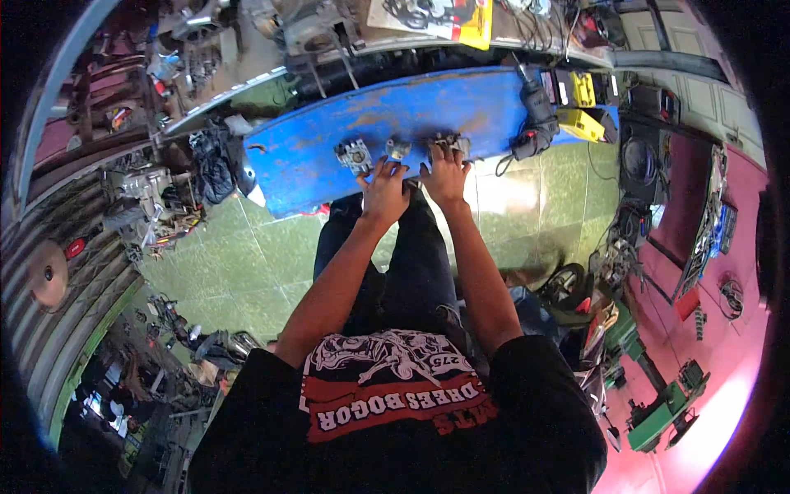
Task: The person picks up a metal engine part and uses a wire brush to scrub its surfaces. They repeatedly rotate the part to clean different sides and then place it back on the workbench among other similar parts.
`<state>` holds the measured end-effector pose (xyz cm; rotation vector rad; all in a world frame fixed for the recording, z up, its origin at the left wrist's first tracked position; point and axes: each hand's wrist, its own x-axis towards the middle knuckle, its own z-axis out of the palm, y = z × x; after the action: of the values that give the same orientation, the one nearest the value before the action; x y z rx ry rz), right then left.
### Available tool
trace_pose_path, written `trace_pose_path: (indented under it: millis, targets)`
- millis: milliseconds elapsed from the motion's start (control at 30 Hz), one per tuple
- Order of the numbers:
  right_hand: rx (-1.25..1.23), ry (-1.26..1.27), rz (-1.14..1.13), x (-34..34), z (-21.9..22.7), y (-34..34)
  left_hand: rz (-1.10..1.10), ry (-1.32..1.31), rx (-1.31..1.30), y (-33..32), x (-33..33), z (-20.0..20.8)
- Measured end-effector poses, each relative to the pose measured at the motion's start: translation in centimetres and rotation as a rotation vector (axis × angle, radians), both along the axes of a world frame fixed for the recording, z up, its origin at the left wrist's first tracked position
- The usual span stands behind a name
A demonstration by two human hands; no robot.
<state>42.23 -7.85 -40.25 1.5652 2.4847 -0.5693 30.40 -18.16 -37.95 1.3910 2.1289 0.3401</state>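
Note:
A blue bench top [304, 148] with worn patches lies before me, carrying small metal parts. My left hand [385, 191] is at its near edge, fingers spread and pointing away from me. Just beyond its fingertips is a small round silver metal part [398, 149]. Left of that sits a blocky silver metal part with holes [354, 155], close to my outer fingers. My right hand [445, 177] has its fingers bent over a greyish cast metal part [453, 142], which they partly cover.
A dark power tool with a cord [537, 115] lies at the bench's right end, beside yellow and black cases [582, 123]. Behind runs a cluttered shelf [304, 49] of metal parts. An engine-like assembly [148, 185] stands at left, a black speaker [642, 159] at right.

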Motion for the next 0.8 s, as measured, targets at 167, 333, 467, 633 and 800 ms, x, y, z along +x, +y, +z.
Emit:
trace_pose_path:
  millis: [167, 333, 467, 633, 800]
  targets:
    - [0.093, -0.024, 0.025, 3.9, -2.2, 1.6, -0.054, 0.023, 0.04, 2.8, 3.9, -3.6]
    - [0.105, -0.019, 0.075, 6.8, -5.2, 3.1, -0.059, 0.05, 0.088, 4.9, 6.4, -5.8]
    - [0.144, 0.085, 0.099, 7.4, -6.2, 4.0, -0.061, 0.044, 0.076, 4.4, 7.5, -8.3]
    - [0.123, 0.136, 0.17, 7.6, -6.5, 4.7, 0.016, 0.043, 0.101, 5.8, 6.6, -8.4]
    - [0.138, 0.181, 0.186, 7.3, -7.1, 5.7, -0.107, 0.119, 0.097, 8.4, 4.6, -9.7]
